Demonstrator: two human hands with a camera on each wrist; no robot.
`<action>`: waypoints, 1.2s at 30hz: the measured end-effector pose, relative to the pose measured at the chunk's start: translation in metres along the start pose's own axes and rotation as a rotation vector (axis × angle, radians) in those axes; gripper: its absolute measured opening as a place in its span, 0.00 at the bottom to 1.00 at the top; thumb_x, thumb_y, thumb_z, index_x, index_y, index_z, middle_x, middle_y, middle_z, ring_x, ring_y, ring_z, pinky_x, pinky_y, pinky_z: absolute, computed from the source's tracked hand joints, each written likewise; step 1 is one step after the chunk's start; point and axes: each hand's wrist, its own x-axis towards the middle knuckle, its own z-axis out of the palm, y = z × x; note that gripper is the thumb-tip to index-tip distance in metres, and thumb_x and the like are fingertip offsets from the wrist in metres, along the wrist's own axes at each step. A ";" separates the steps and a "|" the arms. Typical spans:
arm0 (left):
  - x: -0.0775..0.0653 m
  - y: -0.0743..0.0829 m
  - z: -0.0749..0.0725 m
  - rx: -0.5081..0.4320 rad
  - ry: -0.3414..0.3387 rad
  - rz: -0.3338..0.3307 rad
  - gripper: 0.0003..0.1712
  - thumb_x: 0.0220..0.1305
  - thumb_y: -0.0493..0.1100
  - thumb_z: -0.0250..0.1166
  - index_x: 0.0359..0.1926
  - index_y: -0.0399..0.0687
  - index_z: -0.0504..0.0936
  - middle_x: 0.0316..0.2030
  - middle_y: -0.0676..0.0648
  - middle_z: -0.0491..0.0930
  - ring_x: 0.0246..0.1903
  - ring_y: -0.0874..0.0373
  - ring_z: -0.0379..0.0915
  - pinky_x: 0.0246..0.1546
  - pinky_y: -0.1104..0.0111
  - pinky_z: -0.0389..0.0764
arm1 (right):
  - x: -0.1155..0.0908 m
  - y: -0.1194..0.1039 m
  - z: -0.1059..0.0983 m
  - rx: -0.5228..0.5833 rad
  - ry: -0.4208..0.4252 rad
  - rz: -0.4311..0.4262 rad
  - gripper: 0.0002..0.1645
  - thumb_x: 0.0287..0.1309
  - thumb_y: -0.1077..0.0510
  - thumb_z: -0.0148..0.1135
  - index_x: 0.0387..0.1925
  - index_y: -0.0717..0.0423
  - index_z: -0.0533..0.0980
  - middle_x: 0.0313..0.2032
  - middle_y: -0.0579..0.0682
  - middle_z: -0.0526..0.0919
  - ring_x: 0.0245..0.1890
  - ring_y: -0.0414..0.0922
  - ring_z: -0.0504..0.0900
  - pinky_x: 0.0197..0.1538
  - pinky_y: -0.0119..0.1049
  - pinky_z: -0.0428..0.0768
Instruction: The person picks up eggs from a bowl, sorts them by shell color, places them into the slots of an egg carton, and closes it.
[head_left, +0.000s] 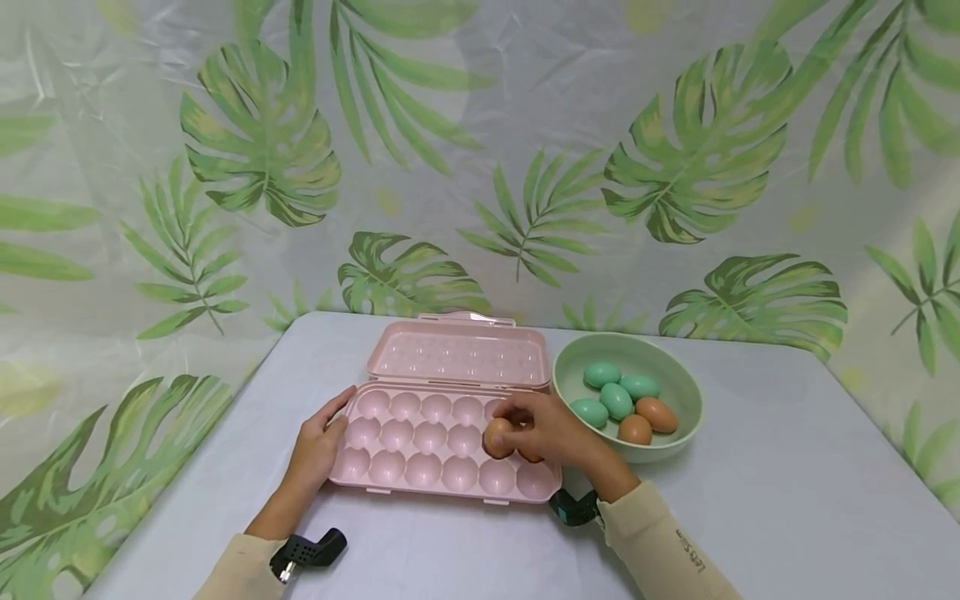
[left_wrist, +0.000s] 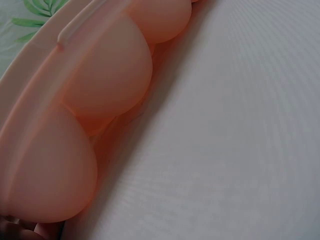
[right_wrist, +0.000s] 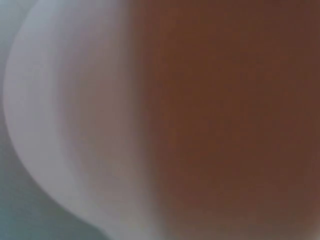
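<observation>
A pink plastic egg box (head_left: 423, 497) lies with its lid (head_left: 457, 329) folded back, showing rows of round cups. My left hand (head_left: 318, 442) holds the box by its left edge; in the left wrist view fingertips (left_wrist: 30, 231) show below the cups' outer walls. Over the right part of the box, my right hand (head_left: 551, 429) pinches a brown egg (head_left: 497, 439) between thumb and fingers. Another brown egg (head_left: 531, 454) shows partly beneath that hand. The right wrist view is blurred, mostly filled by something brown.
Right of the box, close to its edge, stands a light green bowl (head_left: 693, 400) with several green eggs (head_left: 617, 401) and two brown eggs (head_left: 656, 414). A white cloth covers the table (head_left: 780, 483). Behind it hangs a leaf-patterned curtain (head_left: 540, 92).
</observation>
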 end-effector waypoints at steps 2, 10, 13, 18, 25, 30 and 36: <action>0.000 0.000 0.000 0.000 -0.001 0.005 0.26 0.71 0.34 0.46 0.68 0.40 0.66 0.69 0.44 0.63 0.71 0.51 0.51 0.70 0.56 0.52 | 0.000 -0.001 0.000 -0.005 -0.001 0.004 0.18 0.51 0.54 0.72 0.44 0.55 0.81 0.39 0.45 0.83 0.40 0.41 0.81 0.46 0.38 0.81; 0.000 -0.001 0.000 0.006 -0.003 0.010 0.26 0.71 0.34 0.46 0.68 0.40 0.66 0.69 0.44 0.63 0.71 0.52 0.51 0.70 0.57 0.53 | 0.000 -0.001 0.000 -0.028 -0.009 0.008 0.19 0.51 0.53 0.72 0.45 0.55 0.80 0.40 0.46 0.83 0.40 0.41 0.80 0.46 0.41 0.81; -0.001 -0.001 -0.001 0.004 -0.004 0.011 0.26 0.71 0.34 0.46 0.68 0.40 0.66 0.69 0.44 0.63 0.71 0.52 0.51 0.70 0.56 0.53 | 0.000 -0.001 0.000 -0.029 -0.013 0.001 0.20 0.51 0.52 0.72 0.45 0.56 0.80 0.40 0.46 0.83 0.39 0.42 0.80 0.46 0.42 0.81; -0.001 -0.001 -0.001 -0.007 -0.006 0.014 0.26 0.71 0.35 0.46 0.69 0.41 0.66 0.69 0.45 0.64 0.71 0.52 0.51 0.70 0.57 0.52 | 0.000 -0.001 -0.001 -0.022 -0.015 -0.011 0.21 0.52 0.52 0.72 0.46 0.58 0.80 0.41 0.46 0.83 0.41 0.42 0.81 0.46 0.43 0.81; 0.000 -0.002 -0.001 -0.004 -0.001 0.015 0.26 0.71 0.35 0.47 0.68 0.40 0.67 0.68 0.44 0.64 0.71 0.52 0.52 0.70 0.57 0.52 | -0.001 0.001 0.000 -0.029 -0.012 -0.008 0.22 0.52 0.51 0.71 0.47 0.57 0.80 0.42 0.44 0.83 0.42 0.40 0.81 0.47 0.41 0.81; 0.000 -0.002 -0.001 -0.006 -0.003 0.018 0.26 0.71 0.34 0.47 0.68 0.39 0.67 0.68 0.44 0.64 0.71 0.52 0.52 0.70 0.57 0.52 | -0.001 0.000 -0.001 -0.013 -0.016 -0.010 0.21 0.53 0.52 0.71 0.47 0.58 0.80 0.44 0.45 0.84 0.43 0.41 0.81 0.48 0.43 0.81; 0.000 -0.001 -0.001 0.001 0.001 0.018 0.26 0.71 0.35 0.47 0.68 0.40 0.67 0.68 0.44 0.64 0.71 0.51 0.52 0.70 0.56 0.52 | -0.002 -0.006 -0.005 0.006 -0.008 -0.012 0.22 0.55 0.53 0.70 0.49 0.58 0.80 0.47 0.51 0.83 0.48 0.46 0.82 0.50 0.47 0.80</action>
